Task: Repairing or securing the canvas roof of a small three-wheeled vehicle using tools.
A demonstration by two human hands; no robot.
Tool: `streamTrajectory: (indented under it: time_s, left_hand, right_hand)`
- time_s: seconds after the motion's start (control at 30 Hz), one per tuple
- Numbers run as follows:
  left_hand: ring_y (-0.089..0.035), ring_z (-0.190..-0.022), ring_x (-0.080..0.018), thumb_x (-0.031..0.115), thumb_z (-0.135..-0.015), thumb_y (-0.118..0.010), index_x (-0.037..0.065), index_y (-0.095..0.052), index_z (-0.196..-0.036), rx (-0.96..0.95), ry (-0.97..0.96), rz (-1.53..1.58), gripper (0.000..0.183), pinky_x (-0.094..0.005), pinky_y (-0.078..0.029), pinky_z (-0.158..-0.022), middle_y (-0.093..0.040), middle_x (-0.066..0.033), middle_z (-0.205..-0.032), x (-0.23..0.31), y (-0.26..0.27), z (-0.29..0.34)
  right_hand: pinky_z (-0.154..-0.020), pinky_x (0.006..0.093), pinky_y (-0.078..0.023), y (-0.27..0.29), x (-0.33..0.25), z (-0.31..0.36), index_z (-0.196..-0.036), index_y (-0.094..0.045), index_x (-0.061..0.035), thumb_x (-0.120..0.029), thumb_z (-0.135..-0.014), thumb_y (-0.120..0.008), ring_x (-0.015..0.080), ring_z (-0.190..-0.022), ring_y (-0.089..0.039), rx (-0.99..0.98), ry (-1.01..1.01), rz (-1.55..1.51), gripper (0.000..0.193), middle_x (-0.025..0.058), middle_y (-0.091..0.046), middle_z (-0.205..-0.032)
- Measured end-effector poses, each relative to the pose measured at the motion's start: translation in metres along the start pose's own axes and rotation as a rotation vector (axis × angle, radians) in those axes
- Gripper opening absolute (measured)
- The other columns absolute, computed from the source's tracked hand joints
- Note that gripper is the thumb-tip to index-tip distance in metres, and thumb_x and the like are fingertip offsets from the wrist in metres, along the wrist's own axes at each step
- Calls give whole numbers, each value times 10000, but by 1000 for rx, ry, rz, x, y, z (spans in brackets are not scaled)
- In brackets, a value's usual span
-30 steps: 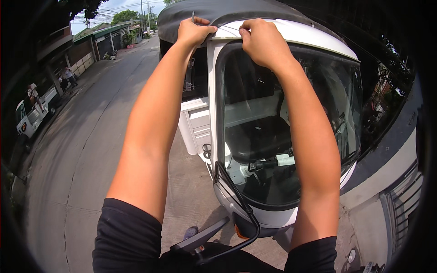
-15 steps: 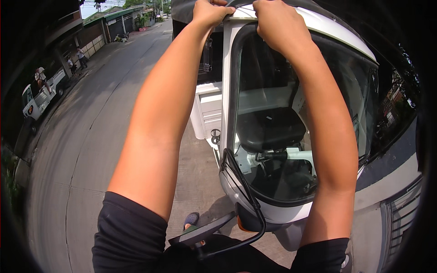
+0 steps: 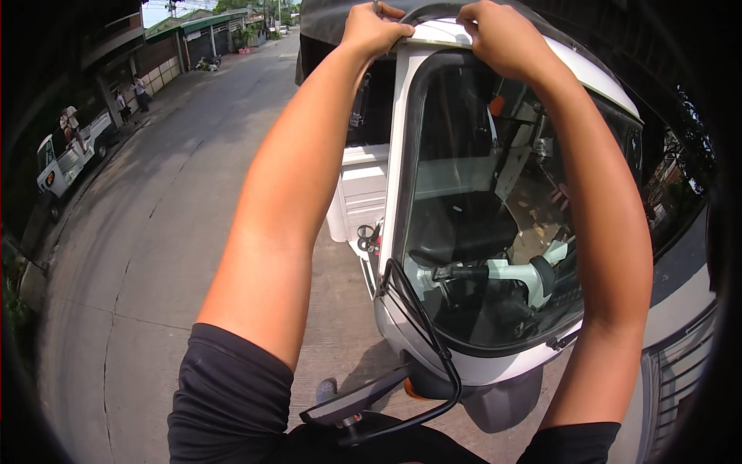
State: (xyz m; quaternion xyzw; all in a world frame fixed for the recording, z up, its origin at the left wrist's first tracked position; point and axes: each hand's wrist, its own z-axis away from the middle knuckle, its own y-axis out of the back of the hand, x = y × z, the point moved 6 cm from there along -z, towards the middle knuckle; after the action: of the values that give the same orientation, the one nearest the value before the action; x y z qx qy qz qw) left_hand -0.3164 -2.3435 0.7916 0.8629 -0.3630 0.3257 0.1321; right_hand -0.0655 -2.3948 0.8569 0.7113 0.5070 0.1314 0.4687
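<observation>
At the top front edge of a white three-wheeled vehicle's cab [image 3: 400, 139], both my arms are raised. My left hand [image 3: 375, 31] is closed, thumb and fingers pinched on a dark flexible strip [image 3: 437, 11] at the roof's left corner. The strip bows between my hands above the white roof edge [image 3: 440, 32]. My right hand [image 3: 506, 40] is closed at the strip's other end, fingers curled down over the roof edge above the windshield [image 3: 464, 178]. Its fingertips are partly hidden.
A side mirror [image 3: 355, 396] on a bent black arm sticks out near my body. Behind the glass are a black seat [image 3: 464, 224] and handlebar. A dark canopy [image 3: 318, 27] covers the back. Left lies a concrete road [image 3: 178, 232] with a parked white vehicle [image 3: 73, 158] and people.
My right hand has shifted right, farther from my left hand, and more of the dark strip shows between them. The view has moved slightly, uncovering more of the handlebar behind the glass.
</observation>
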Motion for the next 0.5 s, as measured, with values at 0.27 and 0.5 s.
streamTrajectory:
  time_s: [0.27, 0.5]
  left_hand:
    - [-621, -577, -151, 112, -638, -784, -40, -678, -846, -173, -65, -363, 279, -307, -509, -562, -664, -115, -644, 48, 0, 10]
    - [-647, -541, -264, 264, -677, -761, -10, -712, -711, -320, -71, -913, 281, -385, -516, -559, -638, -181, -589, 83, -12, 9]
  right_hand:
    - [-796, 456, -547, 5, -11, -56, -882, -722, 55, -72, -778, -592, 418, -881, -692, 235, 405, 502, 210, 310, -670, -910]
    - [-799, 445, -546, 23, -6, -91, -866, -716, 79, -64, -745, -583, 400, -907, -697, 339, 193, 218, 229, 305, -686, -924]
